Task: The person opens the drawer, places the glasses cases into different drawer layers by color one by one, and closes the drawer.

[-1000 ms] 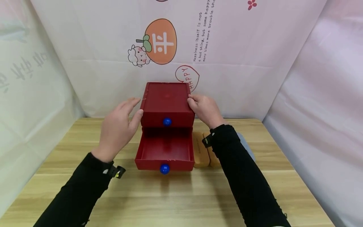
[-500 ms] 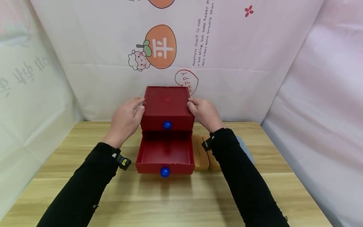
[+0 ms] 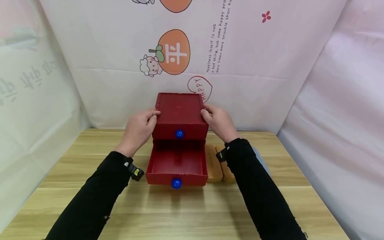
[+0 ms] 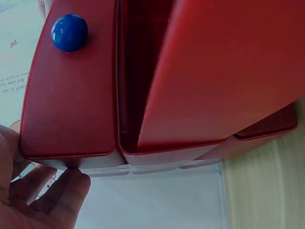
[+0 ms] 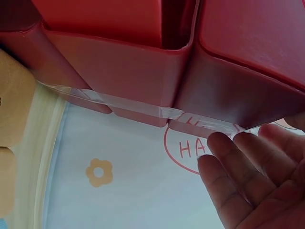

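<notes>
A red drawer cabinet (image 3: 180,108) of three stacked units stands on the table. Its top drawer front carries a blue knob (image 3: 179,134). Below, the middle drawer (image 3: 177,180) is pulled out, its inside bare, with another blue knob (image 3: 176,183). My left hand (image 3: 138,130) holds the cabinet's upper left edge, thumb over the top and fingers down the side. At the upper right edge my right hand (image 3: 220,121) holds it the same way. In the right wrist view, the lower fingers (image 5: 238,167) stretch beside the cabinet wall. Clear tape (image 5: 136,106) runs along that side.
Two tan rounded blocks (image 3: 213,163) lie right of the cabinet, partly under my right forearm, with a light blue piece (image 3: 261,160) beyond. White printed cloth (image 3: 246,50) hangs close behind and at both sides of the wooden table (image 3: 180,213).
My left hand has moved right, from beside the cabinet to its upper left edge, and taken hold. The right hand has kept its place. The view has tilted up slightly.
</notes>
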Motion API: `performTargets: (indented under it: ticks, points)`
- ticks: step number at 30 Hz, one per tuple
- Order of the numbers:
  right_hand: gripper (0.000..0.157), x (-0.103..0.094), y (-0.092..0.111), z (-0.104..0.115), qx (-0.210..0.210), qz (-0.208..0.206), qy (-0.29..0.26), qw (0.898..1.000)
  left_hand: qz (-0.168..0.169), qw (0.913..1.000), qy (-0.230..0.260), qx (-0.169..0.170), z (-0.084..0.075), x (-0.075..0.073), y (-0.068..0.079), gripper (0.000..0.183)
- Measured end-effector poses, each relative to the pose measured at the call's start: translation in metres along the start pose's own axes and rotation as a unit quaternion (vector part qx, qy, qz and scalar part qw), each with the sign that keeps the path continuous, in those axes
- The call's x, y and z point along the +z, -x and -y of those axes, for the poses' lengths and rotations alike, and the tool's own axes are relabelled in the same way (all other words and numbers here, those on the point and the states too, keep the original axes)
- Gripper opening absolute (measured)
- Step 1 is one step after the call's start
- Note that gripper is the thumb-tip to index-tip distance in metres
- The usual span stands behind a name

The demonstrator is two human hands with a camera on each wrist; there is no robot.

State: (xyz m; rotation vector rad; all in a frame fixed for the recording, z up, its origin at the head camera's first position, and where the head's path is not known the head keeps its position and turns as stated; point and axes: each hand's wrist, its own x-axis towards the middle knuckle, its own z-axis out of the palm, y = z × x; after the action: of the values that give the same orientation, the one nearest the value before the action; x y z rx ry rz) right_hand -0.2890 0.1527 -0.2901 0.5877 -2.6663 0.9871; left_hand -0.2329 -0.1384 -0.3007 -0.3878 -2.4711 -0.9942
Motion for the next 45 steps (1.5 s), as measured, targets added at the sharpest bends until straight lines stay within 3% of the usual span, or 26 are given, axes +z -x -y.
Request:
performTargets:
  ticks: [9,14,22,31,34,40,45]
  points:
    - [0.050,-0.003,0.016,-0.018,-0.006,-0.021,0.028,0.999,0.002,0.9999,-0.005,-0.011,-0.002,0.002,0.001,0.044]
    - [0.048,0.000,0.028,-0.032,0.031,0.018,0.081,0.996,-0.003,0.9999,-0.007,-0.015,-0.003,0.001,0.001,0.044]
    - [0.065,0.018,0.053,-0.040,0.095,0.108,0.183,0.972,-0.010,0.9997,-0.004,-0.021,-0.002,0.001,0.001,0.045]
    - [0.070,0.042,0.084,-0.041,0.116,0.150,0.231,0.954,-0.009,0.9998,0.007,-0.019,-0.002,0.002,0.001,0.045]
    - [0.070,0.046,0.092,-0.040,0.118,0.155,0.231,0.953,-0.006,0.9997,0.013,-0.022,-0.001,0.003,0.003,0.045]
    - [0.039,0.053,0.103,-0.038,0.118,0.168,0.222,0.953,-0.003,0.9994,0.024,-0.026,0.000,0.004,0.004,0.047]
    - [0.033,0.056,0.107,-0.035,0.136,0.186,0.218,0.948,-0.002,0.9994,0.022,-0.028,-0.002,0.002,0.005,0.046]
